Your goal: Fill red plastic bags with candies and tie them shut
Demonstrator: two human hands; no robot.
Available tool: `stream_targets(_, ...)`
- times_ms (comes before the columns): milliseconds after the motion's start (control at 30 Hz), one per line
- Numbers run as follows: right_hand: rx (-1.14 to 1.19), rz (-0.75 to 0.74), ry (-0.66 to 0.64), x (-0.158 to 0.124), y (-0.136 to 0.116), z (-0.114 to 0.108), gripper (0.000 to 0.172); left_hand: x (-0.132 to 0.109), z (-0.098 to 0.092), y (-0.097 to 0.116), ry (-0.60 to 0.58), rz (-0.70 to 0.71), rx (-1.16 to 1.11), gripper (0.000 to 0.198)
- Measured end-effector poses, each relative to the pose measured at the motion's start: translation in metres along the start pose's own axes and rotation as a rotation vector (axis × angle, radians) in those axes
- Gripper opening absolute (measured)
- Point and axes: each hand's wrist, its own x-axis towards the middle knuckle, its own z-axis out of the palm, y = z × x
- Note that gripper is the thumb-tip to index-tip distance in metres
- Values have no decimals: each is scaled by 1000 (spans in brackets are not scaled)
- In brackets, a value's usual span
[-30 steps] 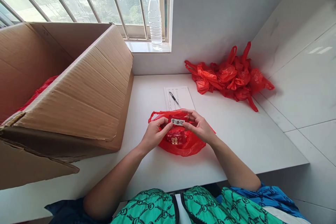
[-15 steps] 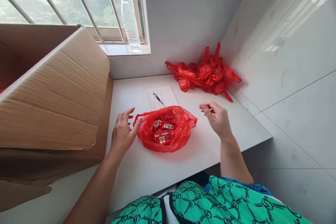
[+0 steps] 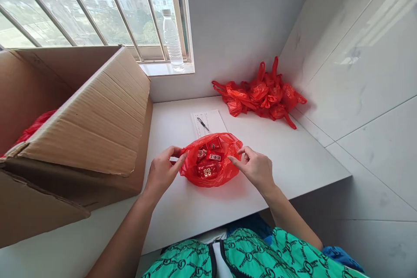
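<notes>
A red plastic bag stands with its mouth spread on the white table. Inside lie several small red packets with gold and white print. My left hand pinches the bag's left rim between thumb and fingers. At the opposite side my right hand has its thumb over the inside of the rim and its fingers at the outer edge, holding the thin plastic.
Behind the bag lie a printed sheet and a pen. Knotted red bags are heaped at the back by the tiled wall. A large open cardboard box stands at left. A water bottle is on the windowsill.
Both hands have moved inward, from apart beside the bag to its left and right rims, and have taken hold there. The view has shifted slightly left.
</notes>
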Motion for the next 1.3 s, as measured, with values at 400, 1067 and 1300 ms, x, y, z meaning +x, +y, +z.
stream_targets(400, -208, -190, -196, 28, -14, -9, 38, 3, -26, 43, 16, -11, -551, 27)
stream_targets(1067, 835, -399, 165, 88, -37, -77, 27, 55, -48, 82, 466, 198, -996, 22)
stream_targets(1300, 1295, -139, -185, 115, -59, -63, 25, 59, -43, 85, 300, 227, -741, 64)
